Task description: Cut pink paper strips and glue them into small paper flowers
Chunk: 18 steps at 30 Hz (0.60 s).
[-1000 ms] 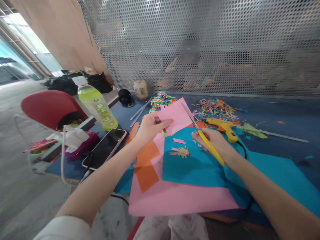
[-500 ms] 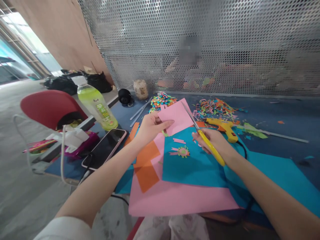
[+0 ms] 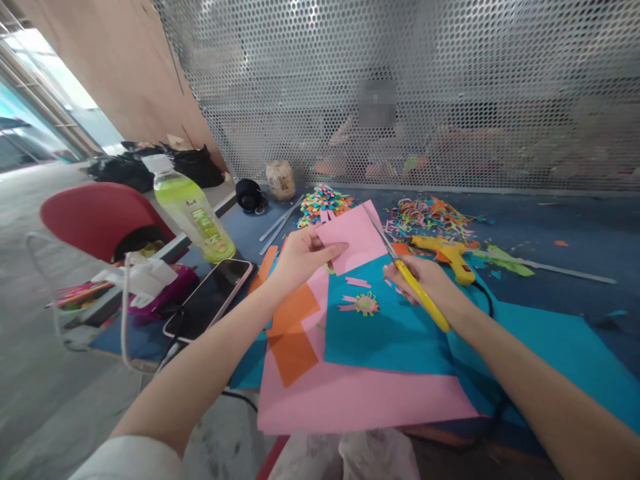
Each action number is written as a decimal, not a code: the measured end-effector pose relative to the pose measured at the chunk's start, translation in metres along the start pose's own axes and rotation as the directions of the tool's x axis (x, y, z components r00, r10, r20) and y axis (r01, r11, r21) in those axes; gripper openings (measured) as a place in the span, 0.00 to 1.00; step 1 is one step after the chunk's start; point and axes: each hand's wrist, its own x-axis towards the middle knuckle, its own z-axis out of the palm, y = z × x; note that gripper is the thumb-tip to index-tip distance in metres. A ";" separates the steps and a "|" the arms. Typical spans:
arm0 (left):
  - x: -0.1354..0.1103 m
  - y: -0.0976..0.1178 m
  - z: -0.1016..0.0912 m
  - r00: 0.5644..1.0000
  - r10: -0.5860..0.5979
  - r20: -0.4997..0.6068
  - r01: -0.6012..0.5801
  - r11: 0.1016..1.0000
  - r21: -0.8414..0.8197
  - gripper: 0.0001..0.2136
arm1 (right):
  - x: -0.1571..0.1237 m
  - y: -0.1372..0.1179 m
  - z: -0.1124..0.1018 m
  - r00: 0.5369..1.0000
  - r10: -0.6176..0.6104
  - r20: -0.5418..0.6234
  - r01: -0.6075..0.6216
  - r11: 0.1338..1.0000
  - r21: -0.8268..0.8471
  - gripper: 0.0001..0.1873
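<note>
My left hand (image 3: 301, 257) pinches a small pink paper piece (image 3: 356, 237) and holds it up over the table. My right hand (image 3: 425, 283) grips yellow-handled scissors (image 3: 406, 275), whose blades reach up along the right edge of that pink piece. Below them lie a blue sheet (image 3: 390, 330) carrying a small paper flower (image 3: 366, 304), a large pink sheet (image 3: 350, 397) and orange paper pieces (image 3: 293, 327).
A yellow glue gun (image 3: 447, 253) and heaps of coloured paper scraps (image 3: 425, 217) lie behind my hands. To the left are a phone (image 3: 210, 297), a green drink bottle (image 3: 193, 210) and a red chair (image 3: 97, 217). A perforated metal screen (image 3: 450, 87) backs the table; a person sits behind it.
The pink piece in my left hand has dropped slightly and turned a little. The scissors and my right hand stay almost where they were.
</note>
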 end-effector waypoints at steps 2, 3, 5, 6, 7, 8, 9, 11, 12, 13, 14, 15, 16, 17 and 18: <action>-0.001 0.002 0.001 1.000 -0.016 0.010 0.016 1.000 -0.019 0.15 | 0.000 0.002 0.001 1.000 -0.005 -0.009 0.006 1.000 0.004 0.21; -0.001 0.002 0.002 1.000 -0.021 0.016 0.021 1.000 -0.023 0.16 | 0.000 0.003 0.001 1.000 -0.005 -0.011 0.005 1.000 0.011 0.21; -0.001 0.004 0.003 0.999 -0.026 0.023 0.027 0.999 -0.025 0.16 | 0.000 0.004 0.002 1.000 -0.009 -0.005 0.009 1.000 0.025 0.21; -0.002 0.004 0.003 0.999 -0.026 0.025 0.027 0.999 -0.026 0.16 | 0.000 0.004 0.002 1.000 -0.012 -0.006 0.012 1.000 0.029 0.22; -0.002 0.005 0.003 0.999 -0.026 0.028 0.026 0.999 -0.026 0.16 | 0.000 0.004 0.002 1.000 -0.014 -0.005 0.014 0.999 0.032 0.22; -0.002 0.005 0.003 0.999 -0.026 0.029 0.027 0.999 -0.025 0.16 | 0.000 0.003 0.002 1.000 -0.013 -0.007 0.013 0.999 0.034 0.22; -0.002 0.005 0.003 0.999 -0.026 0.030 0.027 0.999 -0.023 0.16 | 0.000 0.003 0.002 1.000 -0.009 -0.007 0.009 0.999 0.035 0.22; -0.002 0.004 0.003 0.999 -0.021 0.033 0.022 1.000 -0.020 0.16 | 0.000 0.001 0.002 1.000 0.005 -0.007 -0.005 0.999 0.033 0.22; -0.002 0.004 0.003 0.999 -0.017 0.038 0.018 1.000 -0.021 0.16 | 0.000 0.000 0.001 1.000 0.009 -0.008 -0.009 0.999 0.031 0.22; -0.002 0.004 0.002 0.999 -0.013 0.041 0.014 1.000 -0.024 0.16 | 0.000 0.000 0.001 1.000 0.012 -0.010 -0.012 0.999 0.030 0.22; -0.001 0.003 0.002 0.999 -0.009 0.042 0.010 1.000 -0.027 0.16 | 0.000 0.000 0.001 1.000 0.015 -0.013 -0.015 0.999 0.032 0.22; -0.001 0.003 0.001 0.999 -0.007 0.044 0.008 1.000 -0.028 0.16 | 0.000 0.000 0.002 1.000 0.022 -0.016 -0.021 0.999 0.035 0.22; -0.001 0.003 0.001 0.999 -0.006 0.044 0.007 1.000 -0.026 0.16 | 0.000 0.000 0.002 0.999 0.034 -0.018 -0.033 0.998 0.044 0.22; -0.001 0.003 0.001 0.999 -0.006 0.044 0.007 1.000 -0.024 0.16 | 0.000 0.001 0.002 0.999 0.050 -0.013 -0.049 0.997 0.060 0.22; -0.001 0.003 0.002 0.999 -0.006 0.043 0.007 1.000 -0.021 0.16 | -0.001 0.001 0.003 0.997 0.073 -0.006 -0.072 0.994 0.085 0.22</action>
